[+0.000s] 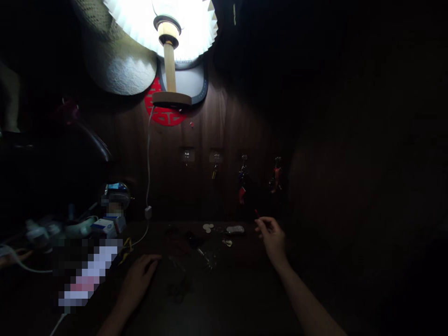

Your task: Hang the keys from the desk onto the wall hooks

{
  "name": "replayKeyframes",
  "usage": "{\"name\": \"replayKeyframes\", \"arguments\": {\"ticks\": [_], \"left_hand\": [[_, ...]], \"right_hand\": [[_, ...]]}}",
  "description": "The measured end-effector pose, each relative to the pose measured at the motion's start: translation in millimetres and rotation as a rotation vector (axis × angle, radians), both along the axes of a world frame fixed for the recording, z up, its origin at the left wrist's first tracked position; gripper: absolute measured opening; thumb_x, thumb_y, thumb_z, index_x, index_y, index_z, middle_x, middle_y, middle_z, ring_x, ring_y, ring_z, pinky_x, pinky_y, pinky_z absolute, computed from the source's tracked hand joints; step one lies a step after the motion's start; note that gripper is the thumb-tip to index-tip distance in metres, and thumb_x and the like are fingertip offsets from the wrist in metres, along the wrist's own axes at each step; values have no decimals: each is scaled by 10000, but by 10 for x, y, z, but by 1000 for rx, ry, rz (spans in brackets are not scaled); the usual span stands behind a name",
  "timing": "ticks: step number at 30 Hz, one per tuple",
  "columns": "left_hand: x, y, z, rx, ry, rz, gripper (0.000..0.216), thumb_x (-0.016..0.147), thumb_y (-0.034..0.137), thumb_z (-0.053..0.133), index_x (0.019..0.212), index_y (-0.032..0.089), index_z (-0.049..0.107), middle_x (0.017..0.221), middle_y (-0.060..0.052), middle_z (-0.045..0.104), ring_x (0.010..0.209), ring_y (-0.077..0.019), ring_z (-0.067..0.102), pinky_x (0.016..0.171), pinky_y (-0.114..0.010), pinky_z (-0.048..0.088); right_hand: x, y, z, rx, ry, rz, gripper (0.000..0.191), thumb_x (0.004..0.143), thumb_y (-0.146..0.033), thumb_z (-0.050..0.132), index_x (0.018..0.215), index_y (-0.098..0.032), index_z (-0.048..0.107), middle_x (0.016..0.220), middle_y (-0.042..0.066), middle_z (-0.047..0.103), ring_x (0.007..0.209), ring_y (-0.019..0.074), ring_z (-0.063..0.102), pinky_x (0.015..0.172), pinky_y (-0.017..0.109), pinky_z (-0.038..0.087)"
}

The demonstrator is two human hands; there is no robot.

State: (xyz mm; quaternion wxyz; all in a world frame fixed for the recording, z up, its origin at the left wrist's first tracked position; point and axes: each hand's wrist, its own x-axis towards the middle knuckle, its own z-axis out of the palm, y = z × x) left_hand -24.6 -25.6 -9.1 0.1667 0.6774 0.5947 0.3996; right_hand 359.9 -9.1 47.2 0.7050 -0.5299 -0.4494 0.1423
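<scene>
At the desk (231,298): right hand (273,239) pinching, left hand (138,281) flat

At the desk's far side, the right hand holds a small red stick (256,213) between thumb and forefinger, its other fingers loosely curled; the left hand lies palm down, fingers pressed together, just beside a yellow cord (125,250); between the hands lie a silver fob (235,229), pale discs (208,227), and a small metal piece (227,242); a dim metal key (206,258) lies nearer; to the left stand a white carton (107,227) with blue marks and a round glass jar (117,196) holding something blue, its contents too dim to tell; a pixelated long object (87,275) lies left of the left hand; the desk's far edge meets a wood wall (224,186), where keychains (242,179) hang and a white cable (148,177) drops to a plug (148,213); the stretch between the forearms is too dark to read closely; right of the right hand, the desk fades into shadow.
</scene>
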Motion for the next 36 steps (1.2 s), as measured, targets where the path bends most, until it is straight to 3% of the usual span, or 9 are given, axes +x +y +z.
{"name": "replayKeyframes", "arguments": {"ticks": [15, 21, 27, 36], "left_hand": [[-37, 43, -30, -10, 31, 2, 288, 716, 428, 463, 812, 284, 693, 911, -5, 726, 922, -241, 655, 861, -355, 502], [-34, 41, -3, -15, 66, 7, 287, 724, 417, 455, 822, 287, 691, 914, 12, 731, 915, -227, 661, 850, -338, 511], [-16, 25, 46, -16, 83, 3, 296, 732, 406, 444, 818, 272, 694, 904, 7, 735, 889, -207, 667, 849, -310, 514], [-22, 55, -18, 1, 47, 2, 294, 724, 425, 457, 809, 270, 692, 893, 3, 730, 879, -220, 671, 833, -326, 525]], "right_hand": [[744, 338, 858, 146, -66, -224, 315, 685, -480, 583, 763, -178, 539, 642, -13, 567, 512, 114, 556, 403, 185, 379], [928, 619, 1184, 89, -182, -362, 174, 728, -354, 545, 729, -181, 538, 623, -21, 564, 483, 104, 553, 452, 198, 392], [997, 752, 1319, -39, -341, -474, 98, 769, -267, 504, 751, -189, 560, 670, -17, 594, 489, 107, 558, 475, 200, 389], [944, 807, 1384, -276, -544, -561, 87, 767, -204, 538, 710, -205, 605, 669, 10, 629, 573, 136, 555, 530, 218, 354]]}}
